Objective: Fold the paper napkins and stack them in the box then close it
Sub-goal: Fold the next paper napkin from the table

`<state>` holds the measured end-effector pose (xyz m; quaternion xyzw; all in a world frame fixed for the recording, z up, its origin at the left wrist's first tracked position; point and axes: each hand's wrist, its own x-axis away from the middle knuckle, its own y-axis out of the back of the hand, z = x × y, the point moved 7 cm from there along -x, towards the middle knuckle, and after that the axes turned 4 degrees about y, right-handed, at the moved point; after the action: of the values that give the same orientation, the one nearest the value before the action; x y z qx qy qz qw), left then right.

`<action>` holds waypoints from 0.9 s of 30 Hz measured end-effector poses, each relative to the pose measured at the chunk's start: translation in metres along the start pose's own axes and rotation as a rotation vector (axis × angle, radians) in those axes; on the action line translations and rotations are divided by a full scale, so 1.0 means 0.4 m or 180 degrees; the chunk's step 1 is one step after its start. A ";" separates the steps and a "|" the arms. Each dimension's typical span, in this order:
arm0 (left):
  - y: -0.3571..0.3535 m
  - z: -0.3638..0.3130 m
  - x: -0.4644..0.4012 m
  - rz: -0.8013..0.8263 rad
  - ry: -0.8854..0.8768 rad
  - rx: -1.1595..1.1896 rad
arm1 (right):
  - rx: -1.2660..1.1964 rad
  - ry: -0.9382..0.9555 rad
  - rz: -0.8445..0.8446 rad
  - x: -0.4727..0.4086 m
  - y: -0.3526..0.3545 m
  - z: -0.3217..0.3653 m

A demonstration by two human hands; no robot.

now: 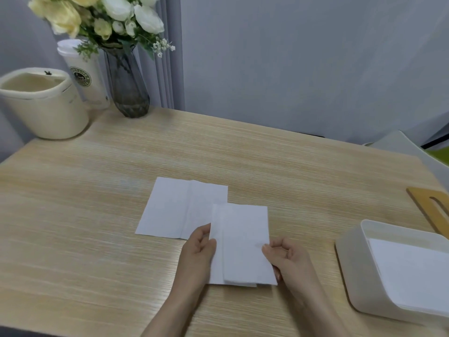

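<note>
White paper, a folded napkin (243, 244), is held just above the near middle of the wooden tabletop (97, 215). The left hand (198, 251) pinches its left edge with curled fingers, and the right hand (285, 256) pinches its right edge between thumb and fingers. An unfolded napkin (177, 210) lies flat just beyond, its near right corner under the folded one. At the near right stands the open white box (349, 263) with a stack of napkins (410, 271) inside; the wooden lid (430, 207) lies just behind it. At the far left are a cream bin (43, 110), a cup (85, 74) and a vase of flowers (128, 88).
</note>
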<state>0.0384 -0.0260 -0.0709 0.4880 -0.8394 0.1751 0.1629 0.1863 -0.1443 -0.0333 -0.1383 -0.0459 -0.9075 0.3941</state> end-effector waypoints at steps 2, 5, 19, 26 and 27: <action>0.000 0.000 0.000 0.0021 0.0020 0.0045 | -0.0035 0.0036 0.0047 0.004 -0.025 -0.003; -0.001 0.000 0.000 0.0057 0.0012 0.0104 | 0.0021 0.0129 0.0004 0.004 -0.037 -0.003; -0.002 0.000 0.003 0.0212 0.0092 0.0411 | 0.0311 0.0332 0.0073 -0.002 -0.053 -0.004; 0.002 0.002 0.001 0.0205 0.0038 0.0481 | 0.0416 0.0376 0.0058 -0.003 -0.054 -0.003; 0.001 -0.001 0.002 0.0198 0.0004 0.0474 | 0.0438 0.0386 0.0056 -0.004 -0.053 -0.004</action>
<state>0.0376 -0.0260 -0.0703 0.4723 -0.8387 0.2424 0.1212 0.1715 -0.1291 -0.0346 -0.0560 -0.0829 -0.9054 0.4126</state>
